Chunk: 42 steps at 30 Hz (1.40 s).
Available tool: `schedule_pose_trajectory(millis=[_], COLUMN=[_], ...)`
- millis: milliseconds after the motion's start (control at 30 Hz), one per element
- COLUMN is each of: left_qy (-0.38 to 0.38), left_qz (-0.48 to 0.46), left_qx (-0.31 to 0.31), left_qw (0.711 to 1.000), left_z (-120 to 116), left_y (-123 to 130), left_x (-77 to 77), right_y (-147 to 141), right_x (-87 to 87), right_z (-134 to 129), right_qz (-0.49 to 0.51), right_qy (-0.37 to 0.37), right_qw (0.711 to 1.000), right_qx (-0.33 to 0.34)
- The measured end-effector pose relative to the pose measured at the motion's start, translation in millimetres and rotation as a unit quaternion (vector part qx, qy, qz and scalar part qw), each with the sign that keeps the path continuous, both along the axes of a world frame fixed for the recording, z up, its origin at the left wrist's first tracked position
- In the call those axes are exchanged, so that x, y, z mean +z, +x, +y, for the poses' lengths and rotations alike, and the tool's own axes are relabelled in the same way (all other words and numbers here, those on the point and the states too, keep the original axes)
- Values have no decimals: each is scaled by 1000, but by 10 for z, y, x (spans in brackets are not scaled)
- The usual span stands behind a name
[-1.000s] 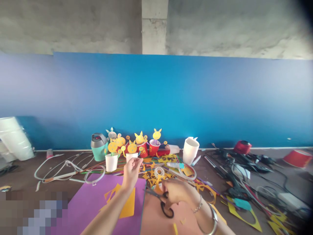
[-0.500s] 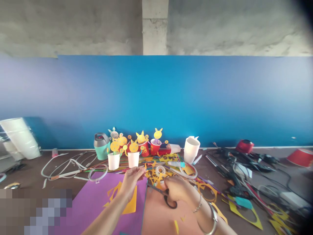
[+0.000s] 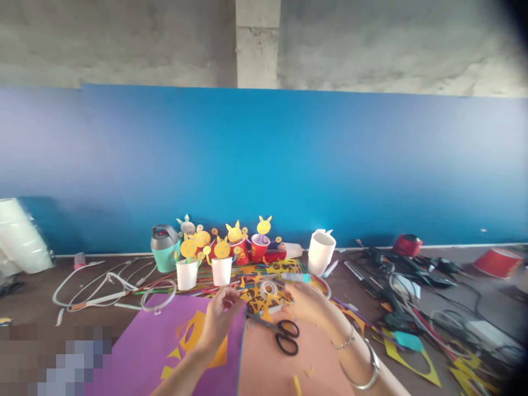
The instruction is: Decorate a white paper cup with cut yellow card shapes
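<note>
My left hand (image 3: 223,316) is over the purple sheet, thumb and fingers pinched together; whatever sits between them is too small to make out. Black-handled scissors (image 3: 286,336) lie on the salmon-coloured sheet (image 3: 264,368), between my two hands, with nobody holding them. My right hand (image 3: 307,302) reaches past them to the pile of yellow paper scraps (image 3: 264,308), its fingers loosely apart and partly hidden. Close to that hand are a roll of clear tape (image 3: 269,288) and a blue-capped tube (image 3: 297,278). A yellow-orange cut-out sheet (image 3: 216,352) rests on the purple sheet (image 3: 136,346), behind my left wrist.
Paper cups with yellow animal-face figures, such as a white cup (image 3: 221,270) and a red cup (image 3: 259,250), stand at the back. A teal container (image 3: 166,256) and a tall white cup stack (image 3: 322,253) flank them. Cables and a black glue gun (image 3: 398,319) clutter the right.
My right hand has let go of the scissors, which now lie on the salmon sheet, and has moved toward the scraps. My left hand has drawn slightly down. The view has shifted a little.
</note>
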State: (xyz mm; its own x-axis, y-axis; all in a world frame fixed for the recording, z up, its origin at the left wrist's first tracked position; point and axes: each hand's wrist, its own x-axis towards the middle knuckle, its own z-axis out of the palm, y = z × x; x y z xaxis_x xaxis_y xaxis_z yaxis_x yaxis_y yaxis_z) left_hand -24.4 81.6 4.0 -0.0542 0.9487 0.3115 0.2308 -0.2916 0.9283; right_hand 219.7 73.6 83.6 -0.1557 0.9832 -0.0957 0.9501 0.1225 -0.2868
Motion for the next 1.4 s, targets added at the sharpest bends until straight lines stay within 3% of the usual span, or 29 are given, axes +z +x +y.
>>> schedule_pose_trajectory(millis=[100, 200, 267, 400, 567, 867, 1067, 1133, 1200, 1300, 1400], left_qy=[2, -3, -4, 7, 13, 7, 8, 14, 22, 30, 8], left_qz=[9, 11, 10, 8, 8, 6, -7, -12, -21, -38, -66], left_qx=[-7, -11, -14, -19, -28, -25, -15, -12, -9, 3, -46], left_qw=[1000, 1000, 1000, 1000, 999, 1000, 1000, 1000, 999, 999, 997], left_z=[-20, -27, -20, 1, 14, 34, 35, 16, -11, -58, -106], left_y=[16, 22, 27, 42, 46, 29, 34, 40, 41, 22, -7], left_x=[9, 30, 27, -11, -44, -75, -88, -65, -30, 19, 25], right_y=[100, 322, 506, 786, 884, 944, 900, 757, 542, 159, -176], right_x=[83, 248, 394, 678, 862, 1039, 1338, 1317, 1165, 750, 335], right_z=[64, 200, 321, 539, 639, 637, 474, 351, 212, 14, -129], right_qz=[32, 47, -10, -146, -186, -166, -139, -96, -26, 95, 157], right_qy=[100, 273, 321, 163, 110, 113, 208, 304, 336, 190, 85], right_qw=[992, 947, 929, 969, 971, 969, 941, 922, 931, 977, 979], right_qx=[-64, -164, -184, -112, -102, -143, -230, -222, -142, 34, 103])
